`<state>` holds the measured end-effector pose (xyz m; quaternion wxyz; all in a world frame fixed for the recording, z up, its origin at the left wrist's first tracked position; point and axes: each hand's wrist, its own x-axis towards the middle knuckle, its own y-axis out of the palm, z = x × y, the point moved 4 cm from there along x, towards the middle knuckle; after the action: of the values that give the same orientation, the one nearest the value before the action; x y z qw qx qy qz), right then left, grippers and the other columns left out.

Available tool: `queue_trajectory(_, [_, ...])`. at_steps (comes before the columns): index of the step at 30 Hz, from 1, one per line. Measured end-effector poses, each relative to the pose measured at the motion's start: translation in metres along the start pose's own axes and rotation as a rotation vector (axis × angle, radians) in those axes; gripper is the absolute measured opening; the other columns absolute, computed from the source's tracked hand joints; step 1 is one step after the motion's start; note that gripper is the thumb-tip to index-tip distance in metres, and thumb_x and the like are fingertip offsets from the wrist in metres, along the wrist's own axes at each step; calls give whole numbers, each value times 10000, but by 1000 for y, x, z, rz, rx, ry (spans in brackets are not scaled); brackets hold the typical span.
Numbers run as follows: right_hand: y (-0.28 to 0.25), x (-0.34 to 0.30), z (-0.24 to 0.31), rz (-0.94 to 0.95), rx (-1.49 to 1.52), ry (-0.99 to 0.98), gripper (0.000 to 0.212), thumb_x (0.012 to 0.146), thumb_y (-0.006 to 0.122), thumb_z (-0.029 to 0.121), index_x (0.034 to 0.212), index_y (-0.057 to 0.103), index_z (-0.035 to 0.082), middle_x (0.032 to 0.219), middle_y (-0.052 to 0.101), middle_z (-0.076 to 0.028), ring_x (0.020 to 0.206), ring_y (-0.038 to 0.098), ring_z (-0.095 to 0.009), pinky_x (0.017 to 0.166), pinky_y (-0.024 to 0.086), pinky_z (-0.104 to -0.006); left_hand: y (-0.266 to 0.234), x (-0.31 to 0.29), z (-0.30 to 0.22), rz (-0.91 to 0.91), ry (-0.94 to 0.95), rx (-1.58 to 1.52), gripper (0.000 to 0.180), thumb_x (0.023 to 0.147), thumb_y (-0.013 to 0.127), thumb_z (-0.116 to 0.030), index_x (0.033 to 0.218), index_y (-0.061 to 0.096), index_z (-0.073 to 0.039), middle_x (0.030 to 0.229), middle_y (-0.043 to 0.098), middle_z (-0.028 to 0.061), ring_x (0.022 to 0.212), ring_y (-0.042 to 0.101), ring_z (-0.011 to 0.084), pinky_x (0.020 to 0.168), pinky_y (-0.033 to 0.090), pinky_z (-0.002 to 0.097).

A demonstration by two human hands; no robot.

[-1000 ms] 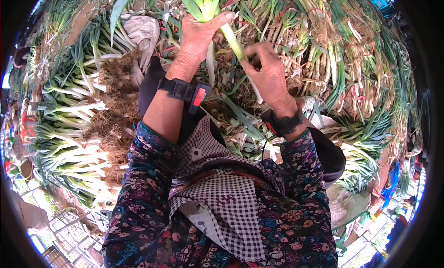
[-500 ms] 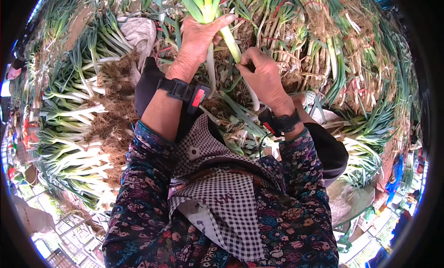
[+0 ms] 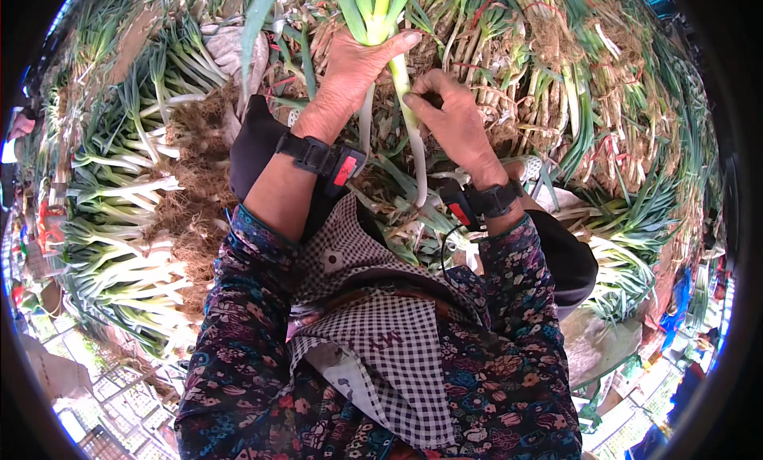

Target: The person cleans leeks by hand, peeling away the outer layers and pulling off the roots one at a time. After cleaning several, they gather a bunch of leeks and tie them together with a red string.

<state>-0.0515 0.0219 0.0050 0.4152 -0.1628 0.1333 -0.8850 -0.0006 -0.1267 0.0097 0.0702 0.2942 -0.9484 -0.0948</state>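
Note:
My left hand [image 3: 350,72] is closed around large green onions [image 3: 415,146], gripping them where the green leaves meet the stalks. At least two pale stalks hang below that fist, and the leaves fan out above it toward the top edge. Beside the thicker stalk is my right hand [image 3: 457,122], its fingers curled in and its thumb tip against or very close to the stalk. Whatever sits in that pinch is too small to make out. Each wrist wears a black strap with a red-marked device.
Along the left lies a long row of green onions [image 3: 131,245], roots [image 3: 195,214] inward. Red-tied bundles with dry brown leaves [image 3: 548,86] pile up at the upper right; more green onions [image 3: 620,261] lie at right. Loose leaves [image 3: 405,194] litter the ground between my knees.
My left hand has shifted slightly right with the green onions, and the thicker stalk now hangs more upright. My right hand has moved a little up along it, its fingers still curled.

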Motion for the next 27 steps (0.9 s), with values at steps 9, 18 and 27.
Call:
queue_trajectory(9, [-1, -23, 0, -165, -110, -160, 193, 697, 658, -53, 794, 508, 19, 733, 557, -66, 606, 561, -166, 563, 473, -277, -4, 4, -2, 60, -64, -170, 199, 780, 760, -135, 932, 651, -67, 763, 643, -21, 584, 546, 47, 431, 350, 188])
queue_trajectory(18, [0, -37, -24, -333, 929, 79, 118, 820, 638, 51, 874, 536, 80, 846, 620, -77, 829, 642, -231, 772, 512, -335, -7, 12, 8, -121, -30, -230, 191, 789, 759, -154, 914, 639, -73, 731, 634, -4, 556, 539, 71, 437, 369, 196])
queue_trajectory(27, [-21, -92, -31, -390, 785, 123, 107, 858, 563, 20, 869, 460, 47, 854, 528, -68, 795, 553, -177, 739, 491, -335, -56, 29, -2, -334, 56, -188, 216, 838, 709, -188, 934, 571, -53, 816, 618, 48, 605, 508, 103, 450, 385, 212])
